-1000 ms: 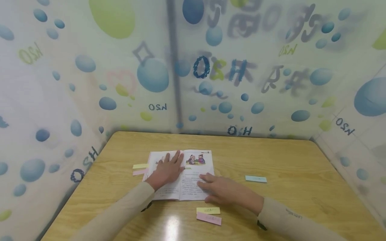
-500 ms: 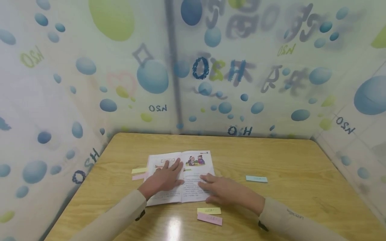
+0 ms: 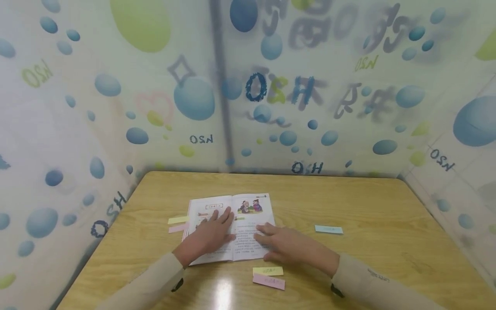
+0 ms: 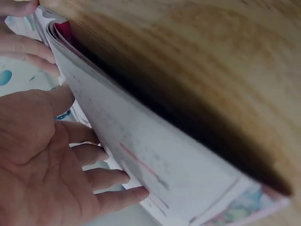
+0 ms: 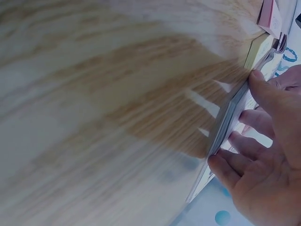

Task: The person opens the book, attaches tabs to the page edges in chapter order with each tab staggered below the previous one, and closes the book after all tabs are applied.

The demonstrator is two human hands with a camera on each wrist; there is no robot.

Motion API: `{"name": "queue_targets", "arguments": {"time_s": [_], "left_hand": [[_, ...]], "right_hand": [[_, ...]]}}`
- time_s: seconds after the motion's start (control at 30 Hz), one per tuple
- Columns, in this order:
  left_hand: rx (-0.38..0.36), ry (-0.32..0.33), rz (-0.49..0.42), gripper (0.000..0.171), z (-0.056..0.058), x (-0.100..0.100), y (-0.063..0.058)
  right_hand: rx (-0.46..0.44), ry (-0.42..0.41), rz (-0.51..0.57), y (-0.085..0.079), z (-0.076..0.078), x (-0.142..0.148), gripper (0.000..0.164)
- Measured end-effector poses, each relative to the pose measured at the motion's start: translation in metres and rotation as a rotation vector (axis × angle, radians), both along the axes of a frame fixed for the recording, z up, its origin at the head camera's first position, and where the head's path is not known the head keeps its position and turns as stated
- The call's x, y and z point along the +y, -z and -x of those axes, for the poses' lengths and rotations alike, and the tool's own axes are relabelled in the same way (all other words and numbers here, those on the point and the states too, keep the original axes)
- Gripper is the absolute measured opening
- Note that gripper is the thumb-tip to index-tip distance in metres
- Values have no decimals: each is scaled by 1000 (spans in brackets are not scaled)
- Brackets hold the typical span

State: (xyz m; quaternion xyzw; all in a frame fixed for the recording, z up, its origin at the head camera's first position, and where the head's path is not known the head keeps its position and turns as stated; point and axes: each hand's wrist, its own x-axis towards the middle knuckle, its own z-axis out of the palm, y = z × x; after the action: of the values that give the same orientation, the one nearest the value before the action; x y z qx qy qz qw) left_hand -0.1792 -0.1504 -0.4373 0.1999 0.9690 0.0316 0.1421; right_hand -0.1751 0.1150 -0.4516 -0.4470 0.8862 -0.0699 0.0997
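An open book (image 3: 249,245) with printed text and a coloured cartoon lies on the wooden table. My left hand (image 3: 211,234) rests on the left page near the fold, its fingers spread and pointing away from me. In the left wrist view, the fingertips of that hand (image 4: 51,160) touch the page. My right hand (image 3: 284,243) rests at the right page's outer edge with fingers extended. The right wrist view has this hand (image 5: 268,146) with its fingertips along the book's edge. Yellow (image 3: 178,220) and pink (image 3: 178,228) sticky tabs jut out from the book's left side.
In front of the book lie a yellow paper strip (image 3: 267,271) and a pink paper strip (image 3: 268,282) with writing, overlapping slightly. A light blue strip (image 3: 328,229) lies to the right of the right hand. Printed walls stand behind and beside the table (image 3: 368,198).
My left hand has slid down and left over the left page, uncovering its heading and the fold. The book's left side has shifted slightly toward me. My right hand has stayed in place.
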Motion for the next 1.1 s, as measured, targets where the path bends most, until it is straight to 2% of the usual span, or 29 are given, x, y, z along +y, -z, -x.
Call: {"name": "queue_targets", "arguments": {"time_s": [0.1, 0.23, 0.4, 0.6, 0.77, 0.97, 1.1], "left_hand": [[0, 13, -5, 76, -3, -1, 0], [-29, 35, -15, 93, -3, -3, -2], [-66, 41, -16, 100, 2, -1, -2], [-79, 26, -14, 100, 7, 2, -2], [-29, 14, -53, 91, -3, 3, -2], [21, 40, -59, 80, -11, 1, 0], [4, 53, -69, 79, -14, -1, -1]], "right_hand": [[-11, 4, 4, 1, 0, 0, 62], [-13, 1, 15, 1, -1, 0, 62], [-13, 10, 14, 1, -1, 0, 61], [-5, 32, -5, 2, 0, 0, 62], [3, 24, 15, 3, -1, 1, 62], [-3, 31, 35, 4, -1, 0, 62], [-9, 39, 20, 4, 0, -1, 62]]}}
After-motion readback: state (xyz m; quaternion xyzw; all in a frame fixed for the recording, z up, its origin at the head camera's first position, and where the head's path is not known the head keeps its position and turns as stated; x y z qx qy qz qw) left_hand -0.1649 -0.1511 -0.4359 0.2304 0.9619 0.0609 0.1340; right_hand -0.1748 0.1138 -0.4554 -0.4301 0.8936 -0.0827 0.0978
